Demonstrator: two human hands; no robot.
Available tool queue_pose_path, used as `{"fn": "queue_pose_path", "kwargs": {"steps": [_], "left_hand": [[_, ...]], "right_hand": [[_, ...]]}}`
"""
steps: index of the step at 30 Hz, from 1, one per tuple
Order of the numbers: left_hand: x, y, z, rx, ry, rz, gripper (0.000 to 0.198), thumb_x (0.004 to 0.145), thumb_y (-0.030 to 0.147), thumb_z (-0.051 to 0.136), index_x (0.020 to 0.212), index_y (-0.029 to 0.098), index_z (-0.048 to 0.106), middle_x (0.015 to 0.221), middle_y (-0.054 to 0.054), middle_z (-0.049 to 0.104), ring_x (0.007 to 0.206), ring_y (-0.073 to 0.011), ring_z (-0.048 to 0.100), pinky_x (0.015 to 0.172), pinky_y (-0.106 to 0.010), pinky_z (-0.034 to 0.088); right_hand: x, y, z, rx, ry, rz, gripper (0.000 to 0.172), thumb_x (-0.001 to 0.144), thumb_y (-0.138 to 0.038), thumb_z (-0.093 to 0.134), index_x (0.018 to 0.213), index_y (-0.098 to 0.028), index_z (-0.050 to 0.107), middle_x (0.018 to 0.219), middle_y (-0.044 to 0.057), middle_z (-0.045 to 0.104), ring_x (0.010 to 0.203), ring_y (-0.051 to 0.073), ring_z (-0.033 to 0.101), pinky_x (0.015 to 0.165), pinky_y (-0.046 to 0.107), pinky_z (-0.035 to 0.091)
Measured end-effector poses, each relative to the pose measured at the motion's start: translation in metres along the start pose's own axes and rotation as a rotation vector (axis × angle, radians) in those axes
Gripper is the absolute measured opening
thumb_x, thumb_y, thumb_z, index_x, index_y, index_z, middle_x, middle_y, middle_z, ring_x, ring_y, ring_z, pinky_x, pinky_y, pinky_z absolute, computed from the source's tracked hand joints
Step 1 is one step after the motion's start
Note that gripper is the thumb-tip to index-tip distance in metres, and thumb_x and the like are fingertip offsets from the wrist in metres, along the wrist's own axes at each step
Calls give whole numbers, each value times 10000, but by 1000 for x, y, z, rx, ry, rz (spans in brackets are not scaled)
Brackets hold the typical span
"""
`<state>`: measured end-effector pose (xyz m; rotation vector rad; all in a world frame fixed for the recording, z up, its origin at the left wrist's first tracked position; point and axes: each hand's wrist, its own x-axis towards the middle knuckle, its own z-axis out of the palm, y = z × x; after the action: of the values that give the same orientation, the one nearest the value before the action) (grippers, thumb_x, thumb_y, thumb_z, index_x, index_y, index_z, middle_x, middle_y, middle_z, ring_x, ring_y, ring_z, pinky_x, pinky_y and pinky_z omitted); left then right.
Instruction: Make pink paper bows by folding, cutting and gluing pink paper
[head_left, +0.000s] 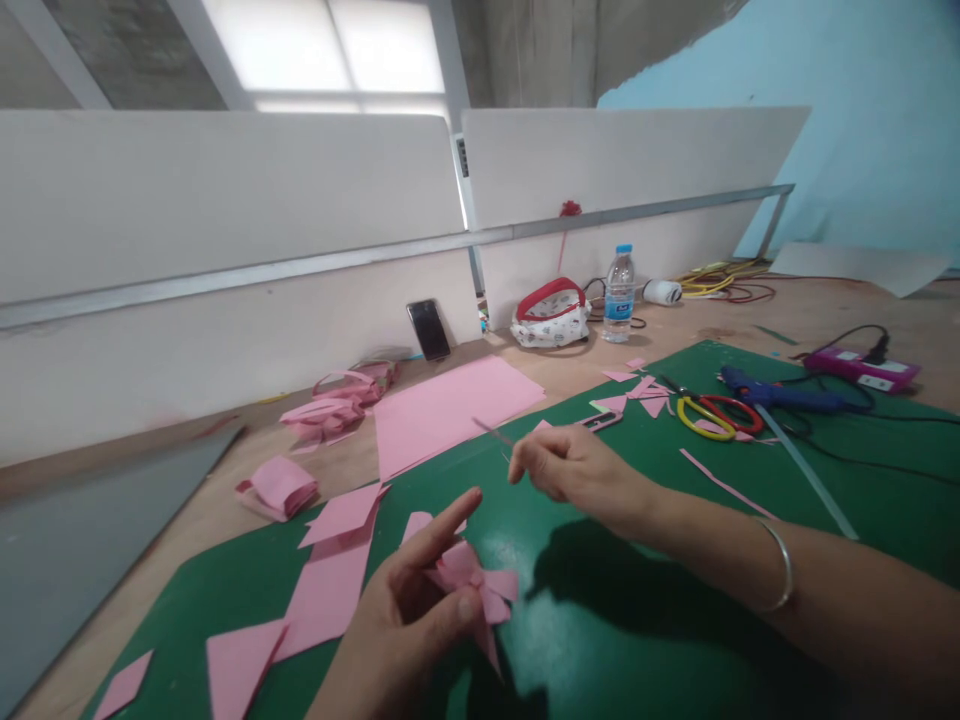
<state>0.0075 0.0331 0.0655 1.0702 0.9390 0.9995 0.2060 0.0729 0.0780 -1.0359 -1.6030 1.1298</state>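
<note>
My left hand [420, 610] is closed on a pink paper flower [480, 582], pinched by the thumb with the index finger stretched out above it. Its petals spread toward the right, and a pointed piece hangs below. Up and to the right, my right hand [559, 462] has its fingers pinched together, apart from the flower. A thin greyish stick-like piece [489, 430] juts from those fingertips to the left; its exact kind is unclear. Both hands are above a green cutting mat [615, 640]. Pink paper squares and strips [330, 590] lie left of my left hand.
Pink sheets [457, 405] and rolled pink paper [281, 487] lie behind the mat. At right are scissors [709, 415], a blue glue gun [780, 392], and a purple power strip [862, 370]. A phone [428, 330], pouch [553, 318], and water bottle [619, 295] stand at the back.
</note>
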Motion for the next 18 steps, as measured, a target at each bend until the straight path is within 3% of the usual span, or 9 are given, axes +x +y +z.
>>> {"fn": "queue_pose_path", "kwargs": {"steps": [3,5,9,14,18], "left_hand": [[1,2,1,-22,50,-54,656,540,354,827,1155,262,617,546,56,555,524,-64,469,502,-148,358],[2,3,3,-23,68,-81,725,547,337,820,1220,240,567,556,41,577,549,-96,513,514,-175,387],[3,1,8,-36,90,-48,823,551,299,815,1299,278,472,614,55,592,500,-78,506,536,-200,419],[5,-3,9,30,115,2,861,605,284,791,1356,301,370,630,63,580,543,-81,533,558,-192,424],[8,-5,1,182,72,-31,899,623,337,776,1387,248,311,679,33,622,629,-125,584,586,-213,449]], "right_hand": [[4,2,-6,117,40,64,484,840,-580,486,760,-116,599,485,-86,307,441,59,259,432,215,200],[4,0,-5,117,37,105,426,821,-537,541,786,-117,598,514,-77,360,459,59,304,442,211,229],[-4,-9,7,58,-12,141,193,690,-234,697,825,-140,596,658,-44,516,606,77,457,542,201,348],[-13,-9,24,97,-128,154,269,630,-97,638,882,-154,563,698,-36,585,585,71,475,516,179,351],[-16,-6,31,0,-115,73,295,620,-102,620,903,-166,571,694,-45,588,543,62,433,474,170,324]]}}
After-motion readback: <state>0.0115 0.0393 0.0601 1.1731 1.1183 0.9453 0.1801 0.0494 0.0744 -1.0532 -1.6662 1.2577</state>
